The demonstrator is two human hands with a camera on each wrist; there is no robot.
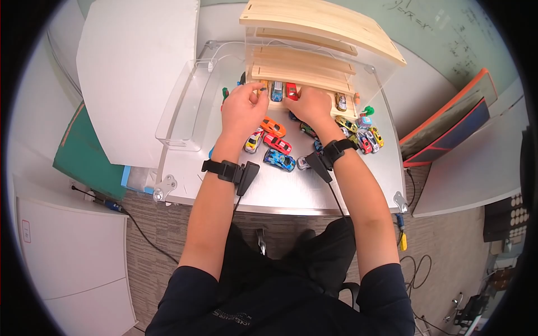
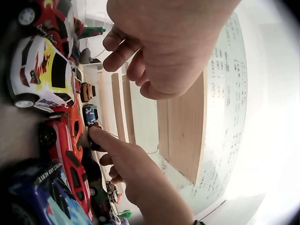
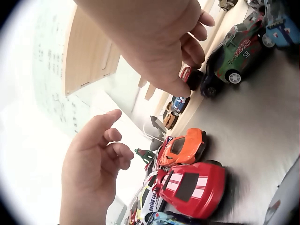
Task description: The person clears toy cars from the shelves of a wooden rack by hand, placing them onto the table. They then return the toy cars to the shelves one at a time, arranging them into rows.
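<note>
My right hand (image 1: 311,106) reaches to the lowest board of a wooden shelf (image 1: 302,74) and pinches a small red toy car (image 1: 291,89), its thumb at the near end; the hand partly hides this car (image 3: 186,74) in the right wrist view. Beside it on the same board stand a blue toy car (image 1: 277,92) and an orange-yellow one (image 2: 87,92). Over the left end of that board hovers my left hand (image 1: 245,112), its fingers loosely bent with nothing between them. Below it on the metal table lie an orange car (image 1: 273,127) and a red white-striped car (image 3: 193,187).
Several more toy cars lie in front of the shelf, including a blue camouflage one (image 1: 279,159). Another car (image 1: 341,102) stands at the board's right end. A clear plastic bin (image 1: 179,140) sits on the table's left side. The table's front edge (image 1: 291,210) is near my body.
</note>
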